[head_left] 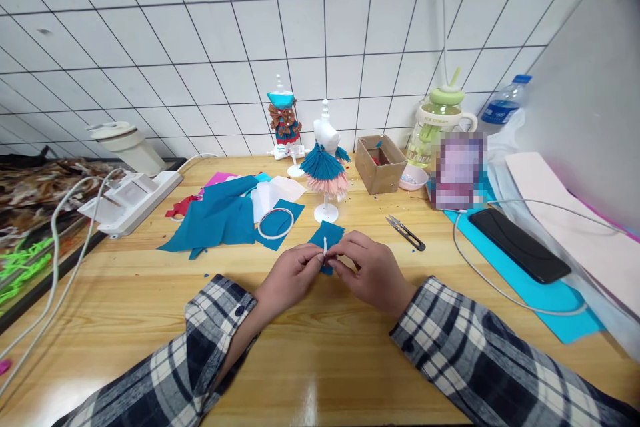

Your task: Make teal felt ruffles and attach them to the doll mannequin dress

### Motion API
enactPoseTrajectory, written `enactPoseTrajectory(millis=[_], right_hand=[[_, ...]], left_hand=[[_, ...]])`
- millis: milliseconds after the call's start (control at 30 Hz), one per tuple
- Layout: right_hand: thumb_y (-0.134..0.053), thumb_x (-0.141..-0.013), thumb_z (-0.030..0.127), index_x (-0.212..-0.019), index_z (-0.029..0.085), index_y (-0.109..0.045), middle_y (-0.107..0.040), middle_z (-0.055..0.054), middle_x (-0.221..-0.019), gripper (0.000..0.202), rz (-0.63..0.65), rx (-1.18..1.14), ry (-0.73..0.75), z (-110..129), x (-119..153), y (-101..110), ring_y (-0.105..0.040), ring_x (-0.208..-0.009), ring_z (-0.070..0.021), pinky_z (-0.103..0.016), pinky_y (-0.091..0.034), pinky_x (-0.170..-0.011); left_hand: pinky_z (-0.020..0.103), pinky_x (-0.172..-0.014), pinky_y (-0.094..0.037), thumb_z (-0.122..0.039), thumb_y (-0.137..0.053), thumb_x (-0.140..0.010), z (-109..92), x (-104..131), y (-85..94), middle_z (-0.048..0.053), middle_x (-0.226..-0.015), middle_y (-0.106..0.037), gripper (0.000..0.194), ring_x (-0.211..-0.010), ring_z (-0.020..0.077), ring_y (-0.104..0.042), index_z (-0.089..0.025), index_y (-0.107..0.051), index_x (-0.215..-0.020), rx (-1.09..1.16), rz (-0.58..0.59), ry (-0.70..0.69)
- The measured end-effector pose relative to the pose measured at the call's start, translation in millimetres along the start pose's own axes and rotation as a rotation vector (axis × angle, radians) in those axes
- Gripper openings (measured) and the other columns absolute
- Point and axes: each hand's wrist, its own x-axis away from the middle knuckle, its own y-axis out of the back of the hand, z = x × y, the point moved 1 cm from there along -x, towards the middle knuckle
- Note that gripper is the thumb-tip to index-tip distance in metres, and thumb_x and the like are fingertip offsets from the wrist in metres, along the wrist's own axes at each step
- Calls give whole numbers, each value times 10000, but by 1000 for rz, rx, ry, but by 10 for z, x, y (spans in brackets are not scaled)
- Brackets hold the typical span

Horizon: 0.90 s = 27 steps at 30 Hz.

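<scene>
My left hand (296,278) and my right hand (371,268) meet over the table, fingertips pinched together. Between them is a small square teal piece (327,233), paper or thin cloth, with a narrow white strip (325,245) standing up at the fingertips. Which fingers grip the strip and which the teal piece is partly hidden. Just behind stands a small white dress form (327,135) wearing a pleated teal and pink skirt (323,163). A white ring (276,238) lies on another teal square to the left. Small scissors or snips (406,233) rest right of my right hand.
Larger teal sheets (220,213) lie left. A second dressed form (284,120), a cardboard box (381,163), a pink dish (413,178) and a green-lidded jug (434,123) stand behind. A black phone (520,243) and cable lie right; a power strip (143,200) sits left.
</scene>
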Motion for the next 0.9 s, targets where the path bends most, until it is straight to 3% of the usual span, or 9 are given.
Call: enactPoseTrajectory(millis=[300,533,900], right_hand=[[-577,-868,259,-872,225,-668,-653,-18,-861,97,-6,51,-37,-6,-5,-47,-600,-760,-135,-243,-439,-657],[-596,-836,216,-786,197,-612,-581,12,-759,56,62,-97,-98,-11,-41,-58,-493,-578,-90,-221,-396,-551],[-581,-863,247,-797,185,-634,-586,6,-743,104,94,-281,-175,-67,-57,-72,-474,-575,-93,-222,-400,-542]], left_hand=[[249,-728,-430,-207,-429,-910,19,15,-19,18,-791,-680,261,-774,148,-600,-187,-668,-809,-152,20,-62],[253,-721,-433,-190,-455,-869,-2,32,-9,15,-793,-688,237,-766,148,-600,-191,-677,-786,-125,14,-60],[254,-740,-443,-208,-450,-878,-17,29,6,18,-802,-694,242,-781,150,-613,-189,-676,-793,-83,6,-69]])
